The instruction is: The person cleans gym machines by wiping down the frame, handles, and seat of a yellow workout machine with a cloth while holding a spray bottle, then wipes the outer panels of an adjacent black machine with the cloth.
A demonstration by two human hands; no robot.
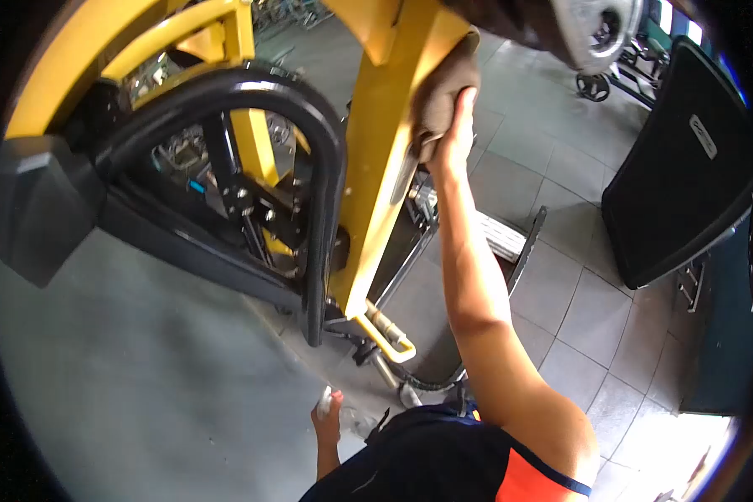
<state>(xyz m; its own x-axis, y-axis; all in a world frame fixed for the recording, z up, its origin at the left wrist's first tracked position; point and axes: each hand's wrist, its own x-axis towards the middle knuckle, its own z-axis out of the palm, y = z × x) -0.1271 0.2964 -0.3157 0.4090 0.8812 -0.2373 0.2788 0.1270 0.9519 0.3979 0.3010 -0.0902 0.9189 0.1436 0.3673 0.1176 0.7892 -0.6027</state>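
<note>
My right hand [453, 130] presses a brown cloth [442, 96] against the side of a yellow machine post [381, 151]; its fingers are mostly hidden behind the bunched cloth. Low in the view, my left hand [330, 407] is closed around a small clear and white object, perhaps a bottle, too blurred to name surely. A curved black tube [330, 167] of the machine stands left of the post, and a yellow loop handle [393, 347] sticks out at the post's lower end.
A black padded board [682, 167] stands at the right. A wheeled gym frame [594, 87] is at the upper right. Grey floor tiles [569, 309] lie beneath, and a black angular block [38, 209] juts out at the far left.
</note>
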